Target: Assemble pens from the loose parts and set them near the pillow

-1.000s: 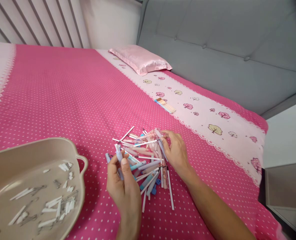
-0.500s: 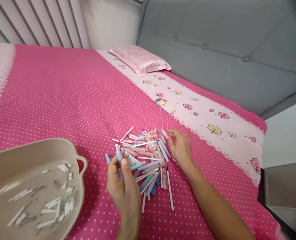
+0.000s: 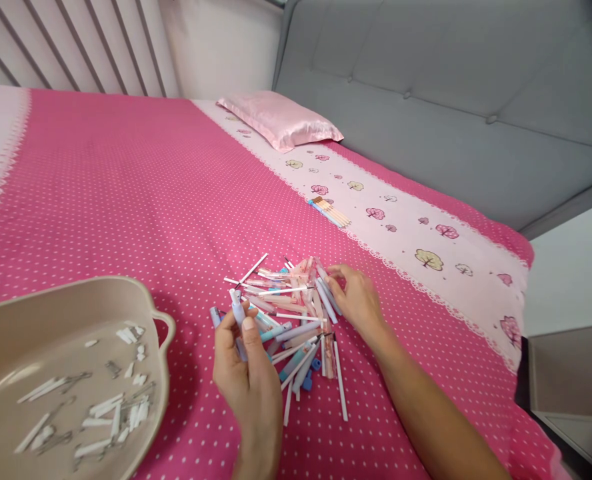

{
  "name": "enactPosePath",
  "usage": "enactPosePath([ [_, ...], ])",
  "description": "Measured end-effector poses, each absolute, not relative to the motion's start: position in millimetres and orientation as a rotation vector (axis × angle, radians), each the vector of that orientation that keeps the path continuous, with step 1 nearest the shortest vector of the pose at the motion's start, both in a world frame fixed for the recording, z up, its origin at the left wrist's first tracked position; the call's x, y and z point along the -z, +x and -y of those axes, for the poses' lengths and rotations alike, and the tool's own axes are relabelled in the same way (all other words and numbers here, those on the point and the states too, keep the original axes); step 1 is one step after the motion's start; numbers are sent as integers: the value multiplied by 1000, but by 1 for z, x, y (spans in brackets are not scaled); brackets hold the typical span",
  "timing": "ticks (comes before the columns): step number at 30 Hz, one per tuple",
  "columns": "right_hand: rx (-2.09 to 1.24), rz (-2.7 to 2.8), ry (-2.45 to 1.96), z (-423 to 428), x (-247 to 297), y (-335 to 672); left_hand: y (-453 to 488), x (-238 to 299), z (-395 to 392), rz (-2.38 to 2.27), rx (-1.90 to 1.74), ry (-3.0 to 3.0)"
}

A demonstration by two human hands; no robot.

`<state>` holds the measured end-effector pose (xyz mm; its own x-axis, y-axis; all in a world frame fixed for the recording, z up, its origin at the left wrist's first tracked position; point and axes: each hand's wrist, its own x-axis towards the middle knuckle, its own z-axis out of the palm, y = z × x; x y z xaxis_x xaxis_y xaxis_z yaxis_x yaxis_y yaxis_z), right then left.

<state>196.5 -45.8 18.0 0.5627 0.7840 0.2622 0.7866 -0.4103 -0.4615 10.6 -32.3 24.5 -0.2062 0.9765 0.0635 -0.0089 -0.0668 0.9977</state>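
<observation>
My left hand (image 3: 249, 370) is closed around a pale lavender pen barrel (image 3: 237, 308), its white tip pointing up and away. At the right edge of a heap, my right hand (image 3: 359, 297) has its thumb and fingertips apart and curved, touching or nearly touching lavender and pinkish barrels (image 3: 328, 299). The heap mixes pink, lavender and teal pen barrels, white refills (image 3: 341, 381) with dark tips, and small blue caps (image 3: 307, 381). Whether anything sits between the right fingertips is hard to see.
A beige basin (image 3: 159, 373) at the lower left holds small white pieces and metal clips. Beyond the heap, a row of pencil-like sticks (image 3: 332, 212) lies on the pink dotted bedspread (image 3: 141, 200). A pink pillow (image 3: 281, 120) rests by the grey headboard (image 3: 426, 100).
My right hand has moved slightly left, against the heap's right edge, and some barrels and a white refill there have shifted. My left hand keeps its hold on the pen barrel.
</observation>
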Motion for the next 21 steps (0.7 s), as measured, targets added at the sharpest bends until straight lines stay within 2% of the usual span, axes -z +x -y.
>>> enactPosePath([
  [11, -3, 1361, -1893, 47, -31, 183, 12, -24, 32, -1308, -1416, 1122],
  [21, -303, 2028, -1495, 56, -44, 137, 11, -23, 31, -1321, -1448, 1141],
])
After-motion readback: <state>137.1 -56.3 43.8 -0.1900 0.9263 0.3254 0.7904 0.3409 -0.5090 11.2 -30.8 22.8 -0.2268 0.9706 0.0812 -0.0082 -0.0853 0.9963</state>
